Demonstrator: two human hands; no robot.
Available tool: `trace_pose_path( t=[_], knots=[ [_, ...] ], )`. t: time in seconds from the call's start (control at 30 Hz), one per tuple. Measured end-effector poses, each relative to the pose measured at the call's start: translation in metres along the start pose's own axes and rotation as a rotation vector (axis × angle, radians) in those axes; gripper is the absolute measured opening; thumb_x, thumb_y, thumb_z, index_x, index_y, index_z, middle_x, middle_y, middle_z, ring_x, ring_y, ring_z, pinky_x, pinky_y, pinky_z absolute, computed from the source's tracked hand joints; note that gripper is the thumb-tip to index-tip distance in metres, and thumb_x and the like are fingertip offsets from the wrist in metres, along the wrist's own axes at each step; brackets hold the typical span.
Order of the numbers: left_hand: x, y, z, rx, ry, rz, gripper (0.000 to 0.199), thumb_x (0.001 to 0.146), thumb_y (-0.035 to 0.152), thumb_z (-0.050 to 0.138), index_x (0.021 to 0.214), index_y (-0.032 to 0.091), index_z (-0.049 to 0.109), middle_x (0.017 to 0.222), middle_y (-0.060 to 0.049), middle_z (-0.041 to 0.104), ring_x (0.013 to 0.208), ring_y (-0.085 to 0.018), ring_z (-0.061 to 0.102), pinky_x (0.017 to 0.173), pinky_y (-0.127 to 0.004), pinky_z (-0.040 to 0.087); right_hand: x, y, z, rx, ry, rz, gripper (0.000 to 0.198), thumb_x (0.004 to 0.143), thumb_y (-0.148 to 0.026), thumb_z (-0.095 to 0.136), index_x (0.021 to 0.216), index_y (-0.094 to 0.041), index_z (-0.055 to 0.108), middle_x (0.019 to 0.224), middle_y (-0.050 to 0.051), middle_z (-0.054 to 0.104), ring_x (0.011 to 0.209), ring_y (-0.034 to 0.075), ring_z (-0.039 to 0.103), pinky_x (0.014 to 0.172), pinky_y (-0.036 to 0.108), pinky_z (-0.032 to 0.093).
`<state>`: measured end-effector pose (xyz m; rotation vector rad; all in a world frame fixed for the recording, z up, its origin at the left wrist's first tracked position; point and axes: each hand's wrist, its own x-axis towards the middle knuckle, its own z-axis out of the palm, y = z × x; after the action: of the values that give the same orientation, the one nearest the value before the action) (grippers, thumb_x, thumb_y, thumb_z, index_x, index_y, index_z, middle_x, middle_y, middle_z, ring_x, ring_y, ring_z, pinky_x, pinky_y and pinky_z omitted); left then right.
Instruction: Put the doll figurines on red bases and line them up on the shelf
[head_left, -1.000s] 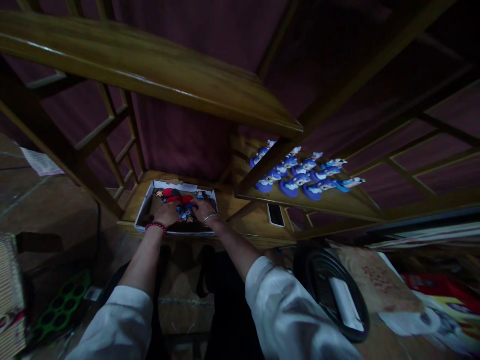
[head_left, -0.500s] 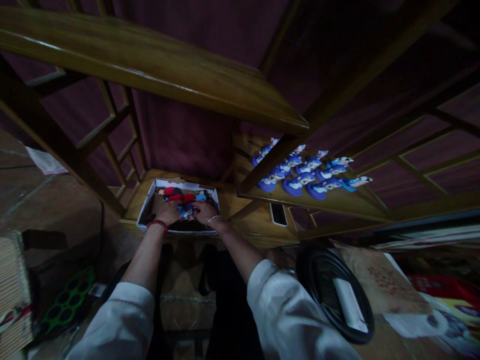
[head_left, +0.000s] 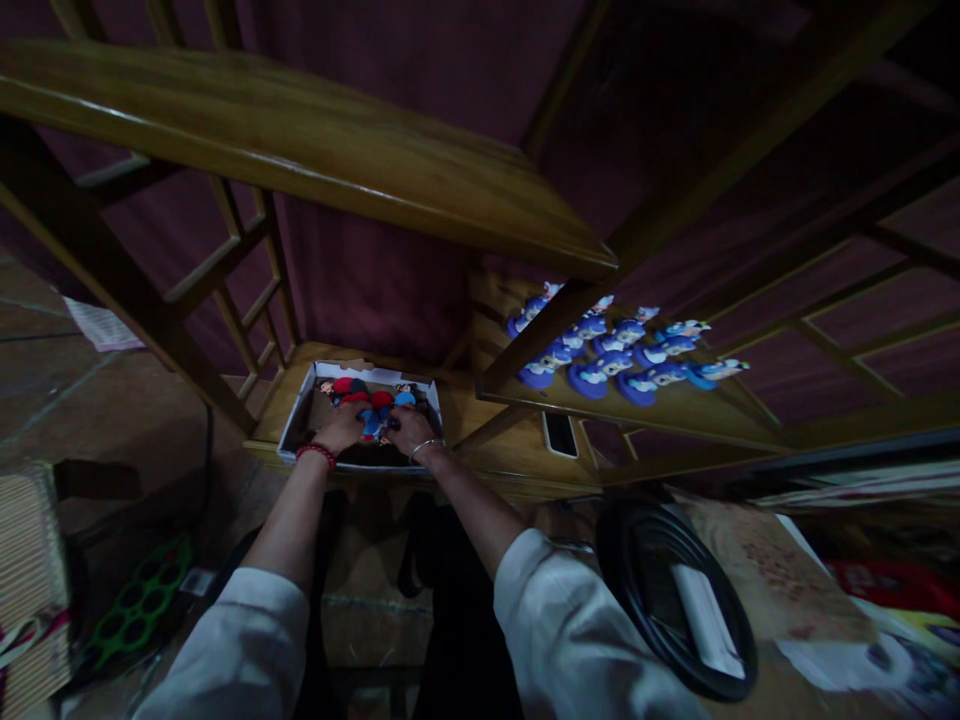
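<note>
Both hands in a white shallow box (head_left: 298, 403) sitting on the low wooden ledge (head_left: 476, 425), toward its left end. Box holds small figurines, red and blue, bunched in the middle; a red one (head_left: 381, 399) and a light-blue one (head_left: 405, 398) show just beyond the fingers. Left hand (head_left: 342, 426), red beaded bracelet (head_left: 316, 453) on wrist, is over the left part of the bunch, fingers bent down among them. Right hand (head_left: 409, 428), silver bangle (head_left: 426, 446), faces it from the right, fingers curled, with a blue figurine (head_left: 370, 425) between the two hands. Fingertips too dark and small; can't tell if either hand pinches anything. Phone (head_left: 559, 435) lies on the ledge, right of the box, well apart. Purple-blue figurines (head_left: 598, 373) stand in rows on the raised shelf (head_left: 705, 420) farther right. Coiled black hose (head_left: 621, 570) lower right, white piece (head_left: 707, 620) inside the loop.
</note>
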<state>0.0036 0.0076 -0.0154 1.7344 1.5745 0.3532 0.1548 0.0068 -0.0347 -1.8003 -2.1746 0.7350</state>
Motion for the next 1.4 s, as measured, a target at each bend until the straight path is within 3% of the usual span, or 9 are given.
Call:
trace_pose_path(
  t=[0.2,0.37,0.7,0.87,1.07,1.4],
  knots=[
    [-0.004,0.011,-0.005,-0.182,0.041,-0.025,0.034,0.069,0.013,0.042,0.098,0.016,0.061,0.089,-0.002,0.065,0.078,-0.013,0.058,0.071,-0.019,0.044,0.0,0.005,-0.001,0.221,0.047,0.177,0.027,0.064,-0.024,0.06,0.091,-0.021,0.058,0.088,0.001,0.062,0.081,0.013,0.057,0.075,0.026,0.043],
    [-0.003,0.012,-0.003,-0.371,0.046,-0.082,0.038,0.068,0.009,0.041,0.102,0.014,0.058,0.083,-0.002,0.066,0.066,-0.012,0.06,0.063,-0.02,0.047,0.001,0.011,0.005,0.352,0.089,0.2,0.026,0.066,-0.026,0.057,0.091,-0.022,0.055,0.09,-0.001,0.062,0.084,0.012,0.057,0.077,0.025,0.043],
    [0.001,0.007,0.004,-0.585,0.052,-0.115,0.035,0.069,0.008,0.043,0.101,0.01,0.056,0.088,-0.006,0.065,0.067,-0.012,0.061,0.061,-0.022,0.05,0.004,0.007,0.01,0.408,0.153,0.297,0.026,0.067,-0.03,0.056,0.092,-0.024,0.054,0.089,-0.002,0.062,0.08,0.013,0.058,0.072,0.025,0.046],
    [0.006,0.001,0.007,-0.533,0.119,-0.135,0.031,0.069,0.01,0.048,0.098,0.013,0.058,0.086,-0.004,0.066,0.071,-0.012,0.062,0.064,-0.022,0.051,0.005,0.008,0.013,0.482,0.171,0.332,0.028,0.067,-0.026,0.056,0.094,-0.025,0.055,0.086,-0.003,0.061,0.072,0.012,0.059,0.066,0.024,0.049],
    [0.008,0.0,0.009,-0.572,0.115,-0.183,0.034,0.071,0.008,0.045,0.102,0.011,0.055,0.091,-0.006,0.065,0.07,-0.011,0.062,0.062,-0.02,0.051,0.006,0.01,0.011,0.663,0.127,0.353,0.032,0.068,-0.021,0.053,0.1,-0.025,0.052,0.084,-0.003,0.06,0.061,0.009,0.059,0.058,0.022,0.051],
    [0.004,0.005,0.008,-0.493,0.093,-0.173,0.034,0.07,0.008,0.044,0.103,0.013,0.053,0.096,-0.006,0.063,0.079,-0.011,0.06,0.06,-0.015,0.049,0.001,-0.002,0.003,0.869,0.166,0.42,0.032,0.07,-0.019,0.05,0.102,-0.023,0.053,0.084,-0.001,0.059,0.063,0.008,0.06,0.053,0.018,0.05]
  ],
)
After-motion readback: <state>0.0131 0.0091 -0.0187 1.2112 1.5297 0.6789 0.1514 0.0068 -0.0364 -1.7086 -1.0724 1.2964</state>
